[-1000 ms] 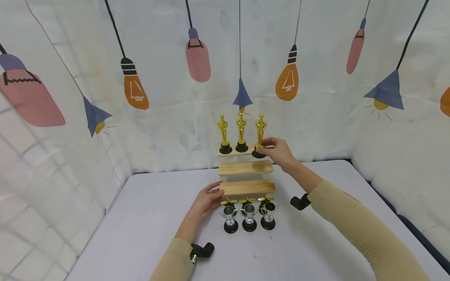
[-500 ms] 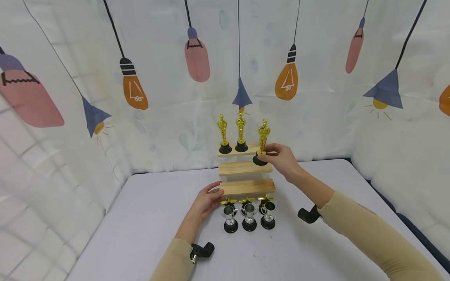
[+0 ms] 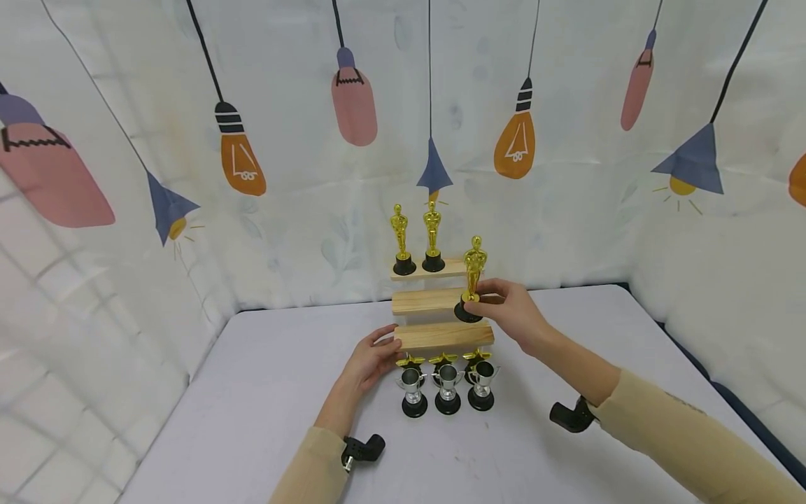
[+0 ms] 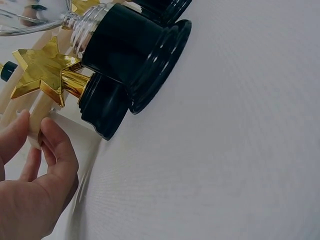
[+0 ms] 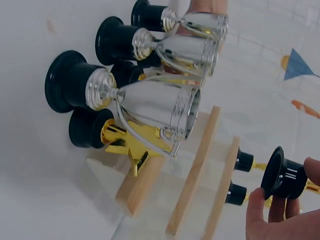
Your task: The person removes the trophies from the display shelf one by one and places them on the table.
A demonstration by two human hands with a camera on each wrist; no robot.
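In the air by the wooden shelf (image 3: pixel 418 302), the right hand (image 3: pixel 513 315) pinches a gold man (image 3: pixel 474 269) by his black base (image 5: pixel 291 179). The left hand (image 3: pixel 371 359) pinches the left end of the lowest board (image 3: pixel 441 337). Two more gold men (image 3: pixel 432 227) stand on the top board (image 3: pixel 455 268). Silver cups (image 3: pixel 448 376) and gold stars (image 4: pixel 42 67) stand on the counter (image 3: pixel 271 392).

We can read no text, label, brand, number or sign in any of the three views. On the black base (image 5: pixel 285 184) of the gold statuette (image 3: pixel 475 266) in the right hand (image 3: pixel 513 313), the right wrist view shows a few short pale strokes (image 5: pixel 291 173); we cannot tell whether they are print or reflected light.
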